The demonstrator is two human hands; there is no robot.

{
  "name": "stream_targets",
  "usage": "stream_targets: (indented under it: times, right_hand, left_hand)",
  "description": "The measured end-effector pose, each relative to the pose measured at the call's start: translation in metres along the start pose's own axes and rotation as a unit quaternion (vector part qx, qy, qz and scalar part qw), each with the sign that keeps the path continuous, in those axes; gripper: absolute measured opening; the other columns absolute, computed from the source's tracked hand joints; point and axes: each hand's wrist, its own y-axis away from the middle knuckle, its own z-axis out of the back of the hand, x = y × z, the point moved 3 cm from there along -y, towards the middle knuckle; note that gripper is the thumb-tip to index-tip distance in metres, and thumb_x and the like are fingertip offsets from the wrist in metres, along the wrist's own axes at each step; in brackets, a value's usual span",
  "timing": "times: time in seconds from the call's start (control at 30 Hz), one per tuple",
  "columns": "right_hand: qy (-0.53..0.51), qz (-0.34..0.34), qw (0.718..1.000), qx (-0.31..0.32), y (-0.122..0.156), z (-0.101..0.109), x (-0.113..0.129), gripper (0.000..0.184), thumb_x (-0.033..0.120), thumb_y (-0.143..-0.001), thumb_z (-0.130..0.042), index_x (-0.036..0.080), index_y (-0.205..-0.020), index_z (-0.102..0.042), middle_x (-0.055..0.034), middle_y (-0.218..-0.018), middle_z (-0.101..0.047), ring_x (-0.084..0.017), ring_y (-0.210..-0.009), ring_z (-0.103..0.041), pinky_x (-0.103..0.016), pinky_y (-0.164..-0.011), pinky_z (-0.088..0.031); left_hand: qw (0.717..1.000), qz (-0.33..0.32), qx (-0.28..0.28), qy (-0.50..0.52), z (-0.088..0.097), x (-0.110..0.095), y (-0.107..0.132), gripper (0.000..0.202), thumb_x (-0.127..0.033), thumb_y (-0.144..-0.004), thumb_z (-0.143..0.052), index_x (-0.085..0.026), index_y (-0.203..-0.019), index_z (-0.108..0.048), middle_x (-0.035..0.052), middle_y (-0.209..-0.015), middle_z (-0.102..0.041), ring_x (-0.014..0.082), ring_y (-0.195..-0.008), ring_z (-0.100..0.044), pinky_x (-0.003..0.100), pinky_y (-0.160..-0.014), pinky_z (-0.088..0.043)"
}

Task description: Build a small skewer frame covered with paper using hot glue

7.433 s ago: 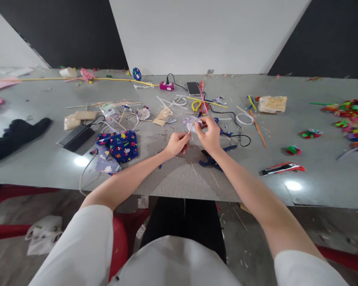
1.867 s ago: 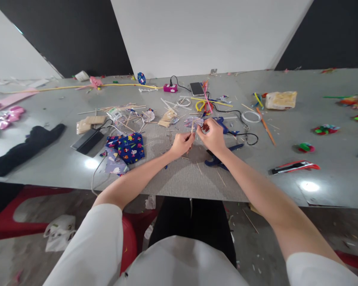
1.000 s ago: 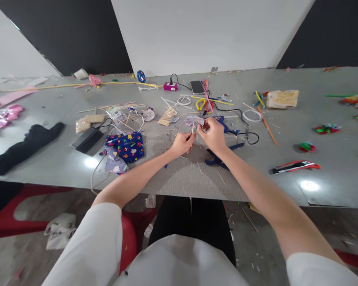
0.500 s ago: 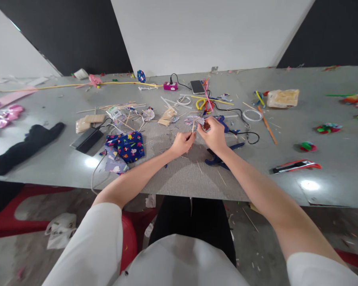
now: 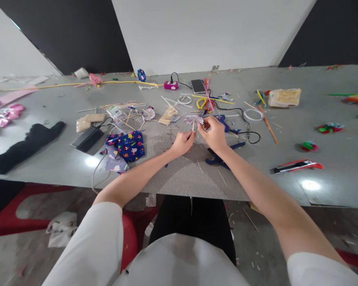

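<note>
Pinched in my left hand (image 5: 183, 143) is a thin wooden stick (image 5: 193, 125), held upright over the table. At the stick's top sits a pale lilac piece of pleated fabric (image 5: 191, 118). The fingers of my right hand (image 5: 212, 133) are closed on the right edge of that pleated piece. Just behind my right hand lies a blue glue gun (image 5: 222, 121), partly hidden. Below the same hand, dark blue pliers-like cutters (image 5: 216, 160) rest on the table, partly covered by my wrist.
Folded blue patterned cloth (image 5: 129, 146) lies left, near a black adapter box (image 5: 87, 139). Behind are wooden sticks (image 5: 167, 115), a white tape ring (image 5: 184, 99) and a phone (image 5: 198, 86). Right are an orange stick (image 5: 268, 125) and a red-and-black box cutter (image 5: 298, 166).
Both hands stay nearly in place on the stick and the pleated fabric. The fabric looks tilted slightly flatter than before. The whole view has shifted very slightly.
</note>
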Motion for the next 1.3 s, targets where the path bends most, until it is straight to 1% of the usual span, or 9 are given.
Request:
stream_targets:
  times: [0.13, 0.27, 0.53, 0.67, 0.83, 0.97, 1.1, 1.2, 1.3]
  right_hand:
    - [0.004, 0.002, 1.0, 0.007, 0.002, -0.004, -0.004, 0.02, 0.044, -0.098, -0.065, 0.025, -0.092, -0.058, -0.0043, -0.087, -0.065, -0.021, -0.074, -0.062, -0.038, -0.073, -0.054]
    - [0.008, 0.005, 1.0, 0.021, 0.003, -0.006, -0.007, 0.025, 0.049, -0.098, -0.065, 0.025, -0.096, -0.06, -0.0057, -0.093, -0.068, -0.022, -0.078, -0.064, -0.04, -0.076, -0.056]
    - [0.007, 0.005, 1.0, 0.012, 0.002, -0.005, -0.006, 0.019, 0.043, -0.098, -0.064, 0.025, -0.093, -0.059, -0.0047, -0.089, -0.066, -0.022, -0.078, -0.063, -0.039, -0.075, -0.055]
    - [0.01, 0.0, 1.0, 0.007, 0.002, -0.006, -0.006, 0.019, 0.04, -0.099, -0.061, 0.026, -0.088, -0.057, -0.0037, -0.084, -0.063, -0.022, -0.076, -0.062, -0.039, -0.074, -0.054]
    - [0.008, 0.008, 1.0, 0.003, 0.002, -0.006, -0.007, 0.015, 0.037, -0.097, -0.062, 0.026, -0.089, -0.056, -0.003, -0.084, -0.062, -0.021, -0.075, -0.061, -0.038, -0.074, -0.054]
    - [0.003, 0.015, 1.0, 0.007, 0.002, -0.005, -0.005, 0.014, 0.038, -0.097, -0.063, 0.026, -0.093, -0.059, -0.0037, -0.089, -0.065, -0.021, -0.076, -0.062, -0.039, -0.075, -0.054]
    - [-0.012, 0.018, 1.0, 0.013, 0.002, -0.004, 0.0, 0.013, 0.038, -0.098, -0.062, 0.026, -0.098, -0.061, -0.004, -0.094, -0.066, -0.02, -0.077, -0.062, -0.039, -0.073, -0.054]
    - [-0.031, 0.02, 0.999, 0.007, 0.002, -0.003, 0.002, 0.018, 0.043, -0.098, -0.063, 0.027, -0.105, -0.059, -0.0051, -0.1, -0.065, -0.021, -0.081, -0.063, -0.04, -0.072, -0.057]
    - [-0.043, 0.03, 0.999, -0.014, 0.002, 0.0, 0.004, 0.027, 0.047, -0.097, -0.065, 0.028, -0.115, -0.057, -0.0072, -0.109, -0.062, -0.022, -0.085, -0.063, -0.041, -0.073, -0.059]
  left_hand:
    - [1.0, -0.003, -0.03, 0.007, 0.001, 0.001, 0.0, 0.065, -0.068, -0.105, -0.038, -0.021, -0.06, -0.044, -0.0037, -0.043, -0.051, 0.0088, -0.037, -0.05, 0.022, -0.044, -0.037]
    - [0.999, 0.003, -0.046, 0.016, 0.003, 0.003, -0.001, 0.067, -0.072, -0.104, -0.037, -0.021, -0.061, -0.046, -0.0037, -0.043, -0.052, 0.0092, -0.037, -0.051, 0.022, -0.044, -0.037]
    - [0.999, -0.003, -0.042, 0.013, 0.004, 0.002, 0.0, 0.068, -0.073, -0.102, -0.04, -0.021, -0.06, -0.044, -0.0039, -0.043, -0.05, 0.0091, -0.036, -0.051, 0.022, -0.044, -0.036]
    - [1.0, -0.013, -0.025, 0.012, 0.003, 0.0, 0.0, 0.066, -0.069, -0.103, -0.042, -0.02, -0.059, -0.046, -0.0028, -0.045, -0.054, 0.009, -0.038, -0.051, 0.022, -0.045, -0.038]
    - [0.999, -0.022, -0.028, 0.011, 0.002, 0.003, 0.0, 0.066, -0.069, -0.104, -0.041, -0.02, -0.06, -0.046, -0.0032, -0.046, -0.054, 0.0087, -0.038, -0.053, 0.021, -0.045, -0.038]
    - [0.999, -0.007, -0.036, 0.028, 0.002, 0.006, -0.001, 0.065, -0.069, -0.105, -0.038, -0.02, -0.064, -0.049, -0.0037, -0.045, -0.053, 0.0091, -0.039, -0.053, 0.021, -0.045, -0.039]
    - [0.997, 0.004, -0.032, 0.071, 0.002, 0.006, -0.002, 0.062, -0.069, -0.106, -0.036, -0.02, -0.07, -0.051, -0.0042, -0.047, -0.053, 0.009, -0.038, -0.052, 0.021, -0.044, -0.038]
    - [0.996, 0.015, -0.03, 0.088, 0.002, 0.007, -0.002, 0.06, -0.069, -0.106, -0.036, -0.021, -0.075, -0.052, -0.0048, -0.048, -0.053, 0.0093, -0.038, -0.052, 0.021, -0.042, -0.037]
    - [0.996, 0.023, -0.028, 0.087, 0.001, 0.008, -0.003, 0.059, -0.07, -0.106, -0.036, -0.021, -0.078, -0.053, -0.0053, -0.048, -0.053, 0.0095, -0.037, -0.052, 0.021, -0.042, -0.037]
